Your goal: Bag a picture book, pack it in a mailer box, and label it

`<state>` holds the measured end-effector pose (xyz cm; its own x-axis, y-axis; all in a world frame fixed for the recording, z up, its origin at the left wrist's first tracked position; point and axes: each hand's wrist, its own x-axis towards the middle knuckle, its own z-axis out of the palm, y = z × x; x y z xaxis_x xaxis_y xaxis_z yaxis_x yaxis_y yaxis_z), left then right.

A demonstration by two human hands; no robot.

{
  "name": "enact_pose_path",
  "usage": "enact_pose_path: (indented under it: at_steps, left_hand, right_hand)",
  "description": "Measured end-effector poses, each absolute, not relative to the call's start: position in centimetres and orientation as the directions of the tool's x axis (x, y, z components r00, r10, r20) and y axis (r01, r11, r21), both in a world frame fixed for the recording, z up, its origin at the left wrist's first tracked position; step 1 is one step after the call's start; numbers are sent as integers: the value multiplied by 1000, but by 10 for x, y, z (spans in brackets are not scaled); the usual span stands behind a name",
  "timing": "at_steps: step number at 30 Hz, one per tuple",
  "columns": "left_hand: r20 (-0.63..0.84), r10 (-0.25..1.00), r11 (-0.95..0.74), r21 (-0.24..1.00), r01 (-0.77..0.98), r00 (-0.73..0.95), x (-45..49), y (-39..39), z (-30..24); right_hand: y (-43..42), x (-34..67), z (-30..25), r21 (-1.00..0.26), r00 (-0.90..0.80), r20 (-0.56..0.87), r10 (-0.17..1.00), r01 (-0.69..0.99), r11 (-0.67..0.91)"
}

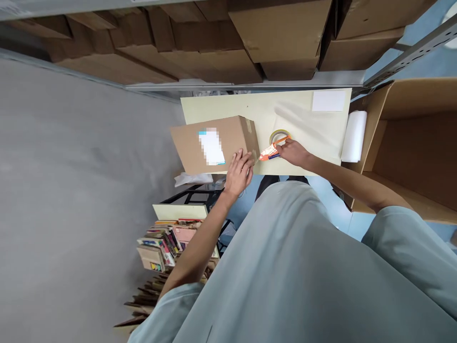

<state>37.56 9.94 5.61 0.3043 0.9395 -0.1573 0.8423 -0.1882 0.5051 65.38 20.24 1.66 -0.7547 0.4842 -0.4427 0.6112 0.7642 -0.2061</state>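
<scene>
A closed brown cardboard box (230, 138) lies on the pale table, with a white label (213, 147) on its upper face. My left hand (238, 175) rests on the box's near right edge, fingers stretched out over it and holding nothing. Just right of the box, my right hand (293, 153) has its fingers closed round an orange tape dispenser (267, 152). The dispenser's front end points left and sits close to the box's side. A roll of tape (280, 133) shows as a ring at the dispenser; part of it is hidden.
The pale table (264, 107) carries a sheet of white paper (328, 101) at its far right. A white roll (354, 136) stands between the table and a large open carton (410, 147). Above, a shelf holds several cartons (282, 33). Books (164, 243) are stacked at lower left.
</scene>
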Motion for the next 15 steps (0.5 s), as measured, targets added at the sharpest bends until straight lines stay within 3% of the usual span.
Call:
enact_pose_path:
  at_steps: [3, 7, 11, 15]
  left_hand:
    - [-146, 961, -135, 493, 859, 234, 381, 99, 71]
    - [-17, 998, 57, 484, 873, -56, 411, 161, 70]
    - [-59, 965, 247, 531, 811, -255, 450, 229, 42]
    - [-71, 971, 233, 525, 818, -230, 460, 226, 25]
  right_hand:
    - [187, 647, 17, -215, -761, -431, 485, 609, 764]
    - [177, 647, 17, -179, -745, -424, 514, 626, 759]
    - [174, 658, 14, -192, -718, -425, 551, 667, 720]
    - [165, 659, 14, -212, -727, -436, 531, 656, 725]
